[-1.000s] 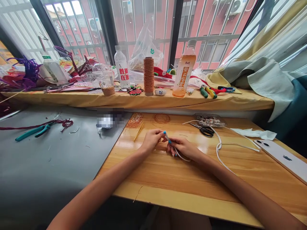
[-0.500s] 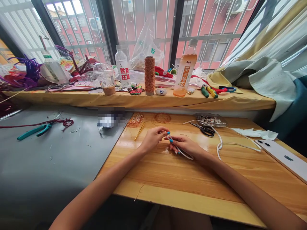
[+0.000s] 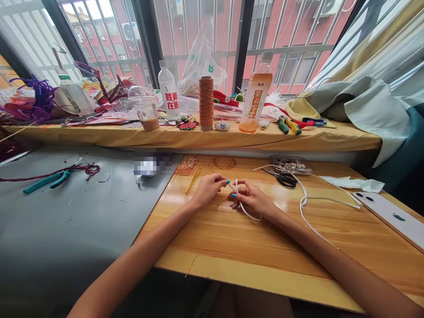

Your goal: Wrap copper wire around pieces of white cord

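Both my hands meet over the middle of the wooden table (image 3: 251, 251). My left hand (image 3: 209, 190) pinches one end of a white cord (image 3: 247, 213) between thumb and fingers. My right hand (image 3: 253, 197) is closed round the same cord, which loops out below it and runs under my right forearm toward the right. Black-handled scissors (image 3: 284, 179) lie just beyond my right hand.
Copper wire bits (image 3: 187, 167) and a wire coil (image 3: 224, 162) lie at the table's far edge, beside a tray of small pieces (image 3: 291, 165). A phone (image 3: 391, 215) and a tissue (image 3: 351, 183) sit right. Teal pliers (image 3: 46, 180) lie on the grey table. Bottles and a thread spool (image 3: 206, 104) stand on the sill.
My hands have drawn slightly closer together. The cord end now stands up between my fingers, and the loop below my right hand has shifted a little.
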{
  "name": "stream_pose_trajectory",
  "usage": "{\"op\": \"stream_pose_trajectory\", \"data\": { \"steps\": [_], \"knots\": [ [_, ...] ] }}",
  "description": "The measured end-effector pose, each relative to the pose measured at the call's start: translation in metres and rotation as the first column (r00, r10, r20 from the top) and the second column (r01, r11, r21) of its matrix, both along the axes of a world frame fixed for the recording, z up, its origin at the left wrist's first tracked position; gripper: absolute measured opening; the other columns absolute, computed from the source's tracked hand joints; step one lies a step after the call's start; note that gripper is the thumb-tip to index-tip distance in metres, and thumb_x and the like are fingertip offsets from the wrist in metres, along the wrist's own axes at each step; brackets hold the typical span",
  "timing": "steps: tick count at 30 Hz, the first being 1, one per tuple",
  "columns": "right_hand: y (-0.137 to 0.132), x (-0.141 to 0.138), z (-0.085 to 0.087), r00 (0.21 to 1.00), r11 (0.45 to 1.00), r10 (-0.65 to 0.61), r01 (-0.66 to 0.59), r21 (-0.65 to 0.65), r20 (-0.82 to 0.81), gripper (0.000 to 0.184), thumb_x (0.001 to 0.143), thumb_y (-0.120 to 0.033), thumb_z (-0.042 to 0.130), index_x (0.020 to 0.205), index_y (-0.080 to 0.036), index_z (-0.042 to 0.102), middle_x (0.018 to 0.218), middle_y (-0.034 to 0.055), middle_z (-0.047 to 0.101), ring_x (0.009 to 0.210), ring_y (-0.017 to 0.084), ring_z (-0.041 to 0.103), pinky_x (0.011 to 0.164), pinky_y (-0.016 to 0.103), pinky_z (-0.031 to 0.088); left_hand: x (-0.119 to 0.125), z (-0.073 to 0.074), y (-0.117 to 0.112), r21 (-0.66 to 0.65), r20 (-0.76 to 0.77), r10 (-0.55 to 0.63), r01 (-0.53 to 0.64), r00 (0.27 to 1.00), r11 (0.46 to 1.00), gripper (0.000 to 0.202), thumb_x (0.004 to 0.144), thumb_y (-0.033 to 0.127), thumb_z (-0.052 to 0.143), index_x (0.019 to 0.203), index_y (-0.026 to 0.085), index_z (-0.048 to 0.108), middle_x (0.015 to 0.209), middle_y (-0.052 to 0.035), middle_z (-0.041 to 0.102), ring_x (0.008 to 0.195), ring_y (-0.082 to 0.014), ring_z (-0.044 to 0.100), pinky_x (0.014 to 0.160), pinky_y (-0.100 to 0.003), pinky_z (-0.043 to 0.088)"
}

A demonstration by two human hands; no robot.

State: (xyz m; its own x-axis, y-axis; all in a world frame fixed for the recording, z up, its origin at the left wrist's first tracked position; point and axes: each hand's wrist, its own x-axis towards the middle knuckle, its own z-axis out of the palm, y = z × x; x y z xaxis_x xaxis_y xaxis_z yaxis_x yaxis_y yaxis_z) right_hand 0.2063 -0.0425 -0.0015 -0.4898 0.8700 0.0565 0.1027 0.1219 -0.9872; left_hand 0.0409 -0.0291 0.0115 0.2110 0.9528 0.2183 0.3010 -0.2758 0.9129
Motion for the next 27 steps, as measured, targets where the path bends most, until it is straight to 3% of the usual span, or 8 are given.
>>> {"op": "stream_pose_trajectory", "data": {
  "steps": [4, 7, 11, 13, 17, 21, 27],
  "knots": [
    [-0.009, -0.004, 0.005, 0.978, 0.978, -0.191, 0.181, 0.108, 0.089, 0.017, 0.074, -0.03, 0.048, 0.082, -0.02, 0.037, 0.07, 0.0003, 0.059, 0.058, 0.014, 0.059, 0.053, 0.027, 0.047, -0.001, -0.005, 0.004, -0.116, 0.07, -0.002, 0.011, 0.998, 0.993, 0.018, 0.07, 0.03, 0.051, 0.065, 0.013, 0.054, 0.051, 0.0033, 0.05, 0.04, -0.004, 0.04, 0.037, -0.015, 0.031],
    [-0.013, -0.006, 0.008, 0.949, 0.953, -0.252, 0.21, 0.218, 0.187, 0.009, 0.074, -0.026, 0.047, 0.077, -0.019, 0.043, 0.068, 0.0018, 0.06, 0.061, 0.015, 0.06, 0.059, 0.027, 0.047, -0.002, -0.008, 0.006, -0.168, 0.115, -0.013, 0.033, 0.993, 0.985, 0.018, 0.069, 0.031, 0.052, 0.066, 0.013, 0.053, 0.059, 0.0006, 0.055, 0.04, -0.0038, 0.042, 0.036, -0.014, 0.033],
    [-0.01, -0.005, 0.006, 0.944, 0.935, -0.301, 0.263, 0.239, 0.137, 0.032, 0.072, -0.024, 0.048, 0.102, -0.02, 0.036, 0.082, 0.003, 0.061, 0.064, 0.014, 0.061, 0.061, 0.027, 0.048, -0.001, -0.011, 0.007, -0.211, 0.144, -0.049, 0.079, 0.988, 0.974, 0.017, 0.069, 0.029, 0.053, 0.068, 0.011, 0.053, 0.063, -0.0021, 0.058, 0.041, -0.0036, 0.045, 0.035, -0.014, 0.035],
    [-0.009, -0.004, 0.006, 0.938, 0.93, -0.322, 0.287, 0.228, 0.132, 0.031, 0.073, -0.023, 0.048, 0.102, -0.02, 0.038, 0.084, 0.0036, 0.062, 0.066, 0.014, 0.061, 0.063, 0.027, 0.047, -0.001, -0.011, 0.007, -0.232, 0.169, -0.05, 0.089, 0.984, 0.969, 0.017, 0.069, 0.028, 0.053, 0.067, 0.011, 0.053, 0.063, -0.0024, 0.058, 0.04, -0.0034, 0.044, 0.034, -0.013, 0.034],
    [-0.012, -0.004, 0.01, 0.921, 0.919, -0.336, 0.274, 0.285, 0.196, 0.01, 0.073, -0.023, 0.048, 0.081, -0.019, 0.051, 0.078, 0.0039, 0.063, 0.068, 0.015, 0.061, 0.066, 0.027, 0.046, 0.0, -0.009, 0.006, -0.284, 0.247, 0.012, 0.061, 0.969, 0.957, 0.018, 0.069, 0.027, 0.054, 0.064, 0.011, 0.051, 0.063, -0.0025, 0.059, 0.037, -0.0026, 0.043, 0.032, -0.014, 0.033],
    [-0.014, -0.004, 0.013, 0.903, 0.897, -0.354, 0.253, 0.362, 0.245, 0.013, 0.074, -0.024, 0.046, 0.079, -0.018, 0.057, 0.073, 0.0035, 0.063, 0.062, 0.015, 0.059, 0.06, 0.026, 0.044, 0.001, -0.007, 0.003, -0.324, 0.263, 0.008, 0.081, 0.965, 0.943, 0.018, 0.069, 0.027, 0.055, 0.062, 0.011, 0.051, 0.058, -0.0009, 0.057, 0.035, -0.0027, 0.041, 0.031, -0.015, 0.032],
    [-0.012, -0.003, 0.01, 0.87, 0.836, -0.38, 0.177, 0.519, 0.315, 0.015, 0.074, -0.023, 0.047, 0.082, -0.018, 0.059, 0.08, 0.0048, 0.063, 0.069, 0.016, 0.057, 0.062, 0.026, 0.042, 0.001, -0.008, 0.004, -0.342, 0.232, -0.015, 0.096, 0.973, 0.935, 0.016, 0.069, 0.025, 0.054, 0.061, 0.011, 0.051, 0.059, -0.0008, 0.058, 0.035, -0.0027, 0.042, 0.032, -0.015, 0.033]
  ]
}}
